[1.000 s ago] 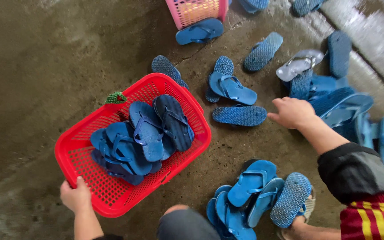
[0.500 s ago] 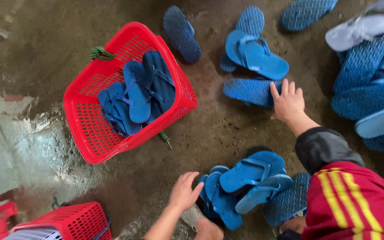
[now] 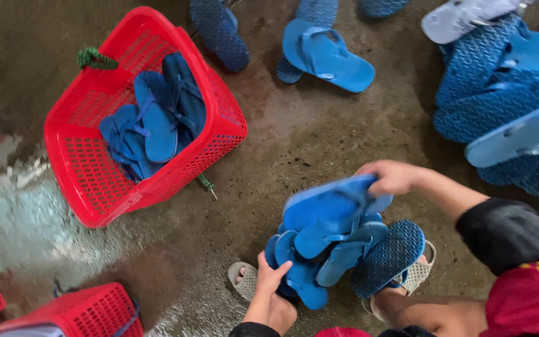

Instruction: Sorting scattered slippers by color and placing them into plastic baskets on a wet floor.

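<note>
Flip-flops (image 3: 329,240), blue, sit stacked low in view on a wet, stained concrete floor (image 3: 294,137). Right hand (image 3: 391,176) fingers grasp the top one; left hand (image 3: 271,278) fingers clasp the stack's lower edge. Half a second ago both hands were flat and released. Red basket (image 3: 95,187) lies upper left.

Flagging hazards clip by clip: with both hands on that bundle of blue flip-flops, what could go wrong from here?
1. The stack of blue flip-flops is loose and fanned out; the left hand pinches only its lower edge and the right hand its top, so some could slide out.
2. The concrete floor looks wet near the red basket, so dropped pairs may get dirty, and footing may be slippery.
</note>
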